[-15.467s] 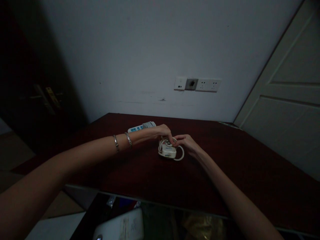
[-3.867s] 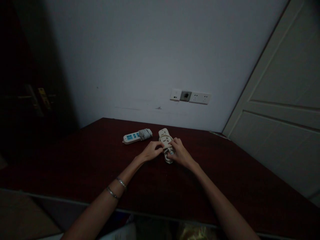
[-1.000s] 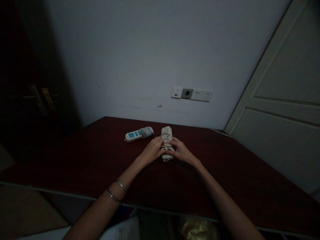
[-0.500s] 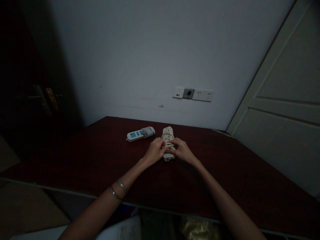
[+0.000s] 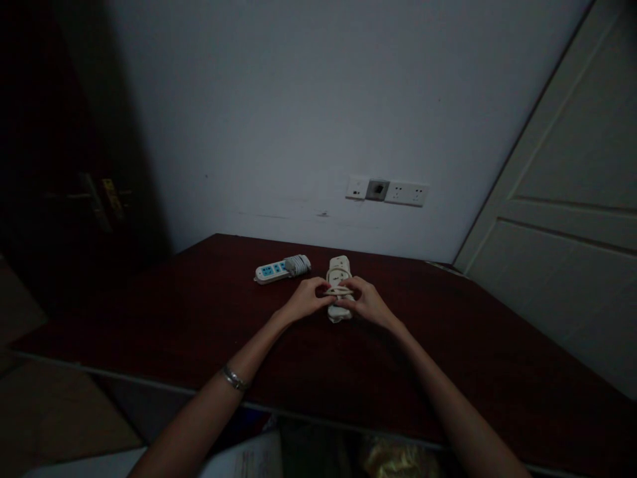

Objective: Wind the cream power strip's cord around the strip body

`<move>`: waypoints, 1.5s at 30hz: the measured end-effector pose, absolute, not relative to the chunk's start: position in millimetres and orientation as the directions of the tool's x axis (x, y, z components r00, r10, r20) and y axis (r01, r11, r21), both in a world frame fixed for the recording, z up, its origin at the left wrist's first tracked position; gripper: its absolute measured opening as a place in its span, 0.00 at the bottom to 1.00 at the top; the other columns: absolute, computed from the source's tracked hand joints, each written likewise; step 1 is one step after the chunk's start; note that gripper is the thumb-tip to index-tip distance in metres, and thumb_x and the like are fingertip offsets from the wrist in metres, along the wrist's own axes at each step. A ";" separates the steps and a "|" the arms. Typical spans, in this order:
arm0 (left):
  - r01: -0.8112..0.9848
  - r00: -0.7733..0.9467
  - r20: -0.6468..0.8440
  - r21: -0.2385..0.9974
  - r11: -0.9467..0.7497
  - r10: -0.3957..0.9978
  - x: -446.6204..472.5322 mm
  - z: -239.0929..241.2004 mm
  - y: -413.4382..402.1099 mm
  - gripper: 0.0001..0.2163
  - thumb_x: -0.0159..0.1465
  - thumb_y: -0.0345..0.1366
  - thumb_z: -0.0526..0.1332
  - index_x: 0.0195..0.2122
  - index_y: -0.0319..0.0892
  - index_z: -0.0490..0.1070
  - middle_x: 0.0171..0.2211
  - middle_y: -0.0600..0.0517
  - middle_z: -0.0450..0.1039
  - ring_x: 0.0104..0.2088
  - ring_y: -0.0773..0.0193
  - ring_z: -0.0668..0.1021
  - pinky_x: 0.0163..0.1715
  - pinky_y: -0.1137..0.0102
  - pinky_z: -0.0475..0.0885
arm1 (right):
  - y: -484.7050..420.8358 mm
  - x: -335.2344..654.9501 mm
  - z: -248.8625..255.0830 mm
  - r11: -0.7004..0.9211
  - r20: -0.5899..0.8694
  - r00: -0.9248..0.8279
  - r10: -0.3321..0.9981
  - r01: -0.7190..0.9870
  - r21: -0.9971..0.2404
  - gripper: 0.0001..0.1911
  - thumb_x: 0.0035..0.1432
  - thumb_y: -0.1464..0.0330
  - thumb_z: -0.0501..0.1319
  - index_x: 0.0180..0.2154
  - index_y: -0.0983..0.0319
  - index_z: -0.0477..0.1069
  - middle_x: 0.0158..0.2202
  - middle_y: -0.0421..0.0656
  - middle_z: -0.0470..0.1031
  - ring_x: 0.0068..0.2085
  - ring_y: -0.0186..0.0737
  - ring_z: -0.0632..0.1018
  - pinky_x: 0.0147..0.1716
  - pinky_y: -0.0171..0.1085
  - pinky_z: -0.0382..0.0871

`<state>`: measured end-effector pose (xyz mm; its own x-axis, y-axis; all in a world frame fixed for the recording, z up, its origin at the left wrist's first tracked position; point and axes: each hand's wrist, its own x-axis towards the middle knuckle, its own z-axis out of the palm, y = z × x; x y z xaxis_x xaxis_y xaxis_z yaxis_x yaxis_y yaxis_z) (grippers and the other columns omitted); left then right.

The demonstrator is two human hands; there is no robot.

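Observation:
A white power strip (image 5: 339, 264) lies lengthwise on the dark red table, its far end toward the wall. Its pale power cord (image 5: 339, 291) is wound across the middle of the strip. From the left, my left hand (image 5: 307, 297) pinches the wound cord between thumb and fingers. My right hand (image 5: 367, 300) grips the same coils from the right side, thumb nearest me. Left of them rests a second power strip (image 5: 270, 271) with blue socket faces, its grey cord (image 5: 297, 265) wrapped around one end.
The dark red table (image 5: 199, 312) meets a pale wall with a row of wall sockets (image 5: 407, 193). A white panelled door (image 5: 562, 265) stands at the right, a dark door with a handle (image 5: 112, 198) at the left. Under the front edge are a gold-coloured item (image 5: 398, 458) and other things.
My hands have drawn slightly apart, and more of the strip shows between them. Both still hold the cord. The whole view has shifted a little.

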<state>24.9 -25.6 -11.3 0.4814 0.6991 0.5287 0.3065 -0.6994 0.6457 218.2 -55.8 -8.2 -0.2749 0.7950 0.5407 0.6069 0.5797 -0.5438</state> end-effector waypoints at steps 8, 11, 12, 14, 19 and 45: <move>0.302 0.448 0.534 0.665 -0.683 0.717 25.6 -10.2 -29.0 0.12 0.51 0.39 0.65 0.32 0.38 0.67 0.29 0.53 0.68 0.31 0.66 0.70 0.32 0.72 0.65 | -60.8 208.9 -6.9 0.622 0.560 -0.331 0.760 0.620 -0.479 0.13 0.50 0.64 0.64 0.37 0.61 0.71 0.36 0.43 0.68 0.37 0.38 0.71 0.37 0.36 0.65; 0.291 0.492 0.498 0.679 -0.674 0.714 25.7 -9.8 -28.5 0.15 0.48 0.40 0.67 0.31 0.38 0.66 0.28 0.55 0.66 0.29 0.67 0.68 0.29 0.73 0.63 | -61.8 207.9 -5.8 0.640 0.557 -0.362 0.747 0.619 -0.456 0.13 0.51 0.62 0.64 0.37 0.61 0.71 0.36 0.43 0.68 0.37 0.38 0.71 0.38 0.36 0.65; 0.290 0.496 0.490 0.685 -0.669 0.717 26.2 -10.2 -28.0 0.15 0.48 0.40 0.67 0.30 0.38 0.65 0.27 0.56 0.65 0.28 0.68 0.67 0.28 0.74 0.62 | -61.9 207.8 -5.5 0.643 0.555 -0.370 0.745 0.619 -0.451 0.13 0.51 0.62 0.64 0.37 0.61 0.71 0.36 0.43 0.67 0.38 0.38 0.71 0.38 0.36 0.65; 0.294 0.482 0.468 0.710 -0.640 0.741 27.6 -11.5 -26.8 0.14 0.47 0.38 0.67 0.29 0.38 0.65 0.26 0.57 0.63 0.27 0.69 0.66 0.26 0.74 0.61 | -61.8 207.7 -5.2 0.643 0.546 -0.379 0.747 0.621 -0.449 0.12 0.51 0.62 0.64 0.38 0.61 0.71 0.36 0.43 0.67 0.38 0.39 0.71 0.38 0.37 0.65; 0.331 0.413 0.372 0.789 -0.518 0.831 30.7 -12.2 -26.1 0.12 0.45 0.34 0.67 0.28 0.38 0.66 0.24 0.58 0.62 0.26 0.69 0.65 0.25 0.75 0.59 | -62.0 206.4 -5.2 0.635 0.544 -0.371 0.752 0.630 -0.447 0.12 0.51 0.64 0.63 0.39 0.61 0.72 0.36 0.44 0.67 0.37 0.39 0.71 0.38 0.37 0.65; 0.227 0.560 0.424 0.748 -0.624 0.712 19.0 -15.0 -14.0 0.10 0.52 0.31 0.62 0.36 0.35 0.73 0.34 0.48 0.73 0.35 0.63 0.74 0.38 0.69 0.68 | -53.3 227.1 -8.7 0.559 0.497 -0.276 0.823 0.553 -0.618 0.16 0.46 0.64 0.66 0.39 0.62 0.71 0.36 0.42 0.69 0.39 0.40 0.72 0.40 0.39 0.65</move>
<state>19.0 -14.0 -15.0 0.5599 0.7120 0.4237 0.2273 -0.6237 0.7478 227.1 -53.3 -8.7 -0.2762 0.8225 0.4972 0.5528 0.5591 -0.6179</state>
